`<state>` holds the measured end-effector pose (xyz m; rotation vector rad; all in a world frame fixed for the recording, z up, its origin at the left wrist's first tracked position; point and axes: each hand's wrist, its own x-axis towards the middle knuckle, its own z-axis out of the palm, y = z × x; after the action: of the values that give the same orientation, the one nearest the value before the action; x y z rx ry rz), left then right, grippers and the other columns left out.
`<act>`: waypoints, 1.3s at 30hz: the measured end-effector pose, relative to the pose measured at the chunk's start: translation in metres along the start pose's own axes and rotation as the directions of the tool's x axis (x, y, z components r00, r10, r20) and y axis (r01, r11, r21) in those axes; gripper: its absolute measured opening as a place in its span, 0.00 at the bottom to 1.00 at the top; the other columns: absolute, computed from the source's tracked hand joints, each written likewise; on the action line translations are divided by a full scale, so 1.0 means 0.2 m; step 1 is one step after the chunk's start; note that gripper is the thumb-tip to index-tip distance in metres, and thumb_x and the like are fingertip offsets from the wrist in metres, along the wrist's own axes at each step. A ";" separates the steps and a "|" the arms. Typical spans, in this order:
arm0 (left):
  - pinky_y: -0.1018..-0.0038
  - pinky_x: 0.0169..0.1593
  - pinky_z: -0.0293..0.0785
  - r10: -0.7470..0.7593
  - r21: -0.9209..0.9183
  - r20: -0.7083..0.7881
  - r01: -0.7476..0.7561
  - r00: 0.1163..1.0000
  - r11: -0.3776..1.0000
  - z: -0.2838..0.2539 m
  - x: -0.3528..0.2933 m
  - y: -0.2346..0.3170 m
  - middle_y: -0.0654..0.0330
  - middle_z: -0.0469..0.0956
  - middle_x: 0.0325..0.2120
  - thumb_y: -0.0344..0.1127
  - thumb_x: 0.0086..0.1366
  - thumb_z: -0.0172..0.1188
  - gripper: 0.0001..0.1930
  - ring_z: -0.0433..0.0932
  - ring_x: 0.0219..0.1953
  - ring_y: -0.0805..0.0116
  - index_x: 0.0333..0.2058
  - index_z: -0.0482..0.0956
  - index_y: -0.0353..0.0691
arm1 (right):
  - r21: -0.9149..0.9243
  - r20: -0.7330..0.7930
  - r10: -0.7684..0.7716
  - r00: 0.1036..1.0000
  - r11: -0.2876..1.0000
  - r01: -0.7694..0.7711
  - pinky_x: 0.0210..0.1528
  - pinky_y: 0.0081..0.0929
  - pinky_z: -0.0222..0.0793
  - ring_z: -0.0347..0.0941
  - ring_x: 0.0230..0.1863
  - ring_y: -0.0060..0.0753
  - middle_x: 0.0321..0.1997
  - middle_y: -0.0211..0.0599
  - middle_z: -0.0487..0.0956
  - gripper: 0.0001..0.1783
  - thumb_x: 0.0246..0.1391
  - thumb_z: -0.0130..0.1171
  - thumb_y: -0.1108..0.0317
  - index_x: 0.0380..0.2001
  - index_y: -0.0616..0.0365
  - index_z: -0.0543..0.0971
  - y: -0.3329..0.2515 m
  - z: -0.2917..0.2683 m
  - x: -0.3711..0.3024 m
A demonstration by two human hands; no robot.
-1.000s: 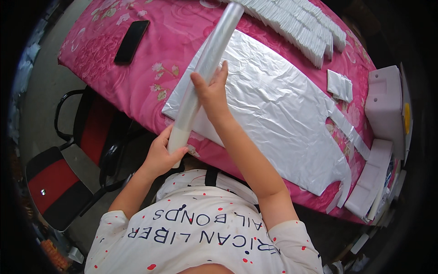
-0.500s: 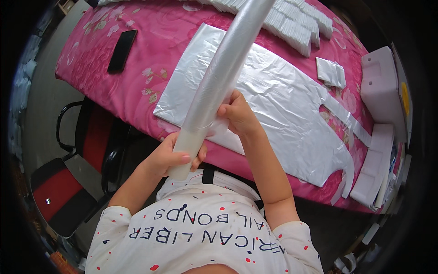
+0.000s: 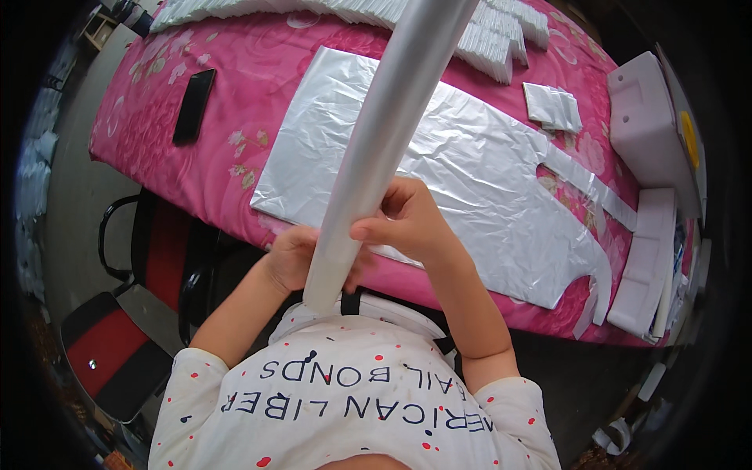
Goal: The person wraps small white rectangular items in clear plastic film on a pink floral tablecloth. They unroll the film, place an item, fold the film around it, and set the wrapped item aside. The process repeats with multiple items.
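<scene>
A long roll of clear plastic film [image 3: 392,117] stands tilted in front of me, its lower end near my waist and its upper end beyond the top of the picture. My left hand [image 3: 291,258] is wrapped round the roll from behind, near its lower end. Higher up, my right hand [image 3: 411,223] presses thumb and bent fingers on the roll's right side. Behind the roll, a flat silvery-white plastic sheet [image 3: 478,188] with strap-like strips at its right end lies on a table with a pink flowered cloth [image 3: 235,102].
A black phone [image 3: 193,107] lies on the cloth at left. Rows of folded white plastic packets [image 3: 489,47] line the far edge, and a small stack of packets [image 3: 553,107] lies nearer. White boxes [image 3: 646,117] stand at right. A red and black chair [image 3: 106,345] is at lower left.
My right hand has moved down the roll, closer to my left hand. The roll stands a little steeper, and its film edge has shifted down. My left-hand fingers have moved behind it.
</scene>
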<state>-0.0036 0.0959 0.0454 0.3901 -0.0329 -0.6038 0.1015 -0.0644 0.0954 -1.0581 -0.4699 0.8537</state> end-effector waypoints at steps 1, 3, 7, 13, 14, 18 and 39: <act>0.70 0.33 0.73 0.053 0.186 -0.166 -0.021 0.985 0.982 0.00 0.01 0.04 0.49 0.75 0.33 0.58 0.59 0.44 0.32 0.76 0.29 0.62 0.47 0.68 0.32 | -0.046 -0.064 0.059 0.996 0.997 -0.062 0.32 0.18 0.66 0.69 0.28 0.16 0.27 0.28 0.76 0.16 0.40 0.68 0.67 0.33 0.63 0.78 0.03 0.00 -0.02; 0.76 0.32 0.71 0.202 0.375 -0.471 -0.012 0.859 0.927 0.08 0.09 0.07 0.55 0.75 0.28 0.58 0.62 0.40 0.29 0.75 0.28 0.69 0.43 0.69 0.35 | -0.122 -0.200 0.170 0.965 0.973 -0.197 0.28 0.17 0.63 0.66 0.25 0.14 0.22 0.25 0.74 0.15 0.42 0.67 0.65 0.31 0.63 0.78 0.14 -0.01 -0.04; 0.78 0.26 0.71 0.147 0.644 -0.596 0.360 0.789 0.675 0.04 0.03 0.01 0.60 0.72 0.24 0.52 0.67 0.39 0.22 0.72 0.22 0.73 0.39 0.68 0.36 | -0.224 -0.305 0.215 0.928 0.931 -0.290 0.24 0.19 0.62 0.65 0.21 0.16 0.19 0.27 0.73 0.22 0.46 0.63 0.55 0.35 0.66 0.77 0.33 -0.01 -0.11; 0.77 0.26 0.71 -0.231 0.398 -0.691 0.628 0.685 0.669 -0.10 -0.26 -0.05 0.61 0.71 0.23 0.50 0.66 0.44 0.20 0.71 0.21 0.76 0.39 0.69 0.35 | -0.388 -0.445 0.246 0.861 0.814 -0.433 0.28 0.15 0.66 0.68 0.26 0.14 0.27 0.26 0.75 0.18 0.53 0.58 0.65 0.45 0.63 0.75 0.24 -0.34 -0.31; 0.78 0.27 0.72 -0.235 0.392 -0.702 0.641 0.672 0.660 -0.09 -0.28 -0.07 0.61 0.72 0.23 0.48 0.65 0.45 0.19 0.71 0.21 0.75 0.39 0.69 0.35 | -0.381 -0.486 0.179 0.856 0.838 -0.392 0.29 0.15 0.66 0.69 0.25 0.15 0.27 0.28 0.76 0.19 0.52 0.58 0.63 0.43 0.64 0.75 0.23 -0.42 -0.33; 0.77 0.29 0.72 -0.237 0.379 -0.709 0.643 0.664 0.666 -0.09 -0.34 -0.11 0.61 0.72 0.23 0.44 0.63 0.51 0.17 0.71 0.22 0.75 0.41 0.68 0.35 | -0.360 -0.658 0.015 0.753 0.872 -0.332 0.30 0.17 0.66 0.70 0.26 0.17 0.30 0.30 0.77 0.20 0.52 0.58 0.59 0.42 0.63 0.76 0.08 -0.59 -0.26; 0.77 0.35 0.72 -0.400 0.397 -0.666 0.753 0.630 0.525 -0.09 -0.48 -0.02 0.60 0.75 0.28 0.51 0.54 0.62 0.28 0.74 0.29 0.74 0.44 0.70 0.34 | -0.532 -0.755 -0.146 0.639 0.707 -0.466 0.20 0.19 0.58 0.63 0.17 0.16 0.17 0.24 0.71 0.14 0.50 0.59 0.61 0.23 0.62 0.78 -0.25 -1.40 -0.26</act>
<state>-0.0831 0.1529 0.0342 1.2943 0.4400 -1.1856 0.2855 -0.2745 0.0203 -2.0890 0.0859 0.2807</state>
